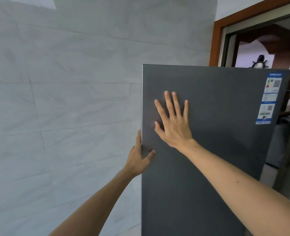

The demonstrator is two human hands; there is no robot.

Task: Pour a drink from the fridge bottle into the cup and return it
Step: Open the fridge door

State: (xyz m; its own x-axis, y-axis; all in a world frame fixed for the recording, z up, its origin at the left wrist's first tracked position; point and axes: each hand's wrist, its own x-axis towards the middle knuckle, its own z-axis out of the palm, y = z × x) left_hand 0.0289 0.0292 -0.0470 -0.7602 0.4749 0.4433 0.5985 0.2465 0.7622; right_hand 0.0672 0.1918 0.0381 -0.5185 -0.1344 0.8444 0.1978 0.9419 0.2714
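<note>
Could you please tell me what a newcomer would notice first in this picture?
The dark grey fridge door fills the right half of the view, with the right hand pressed flat on it, fingers spread. The left hand grips the door's left edge, beside a pale tiled wall. A blue label sits at the door's upper right corner.

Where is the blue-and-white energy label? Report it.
In the head view, the blue-and-white paper energy label sits at the upper right corner of the dark grey fridge door, right of the right hand.
</note>
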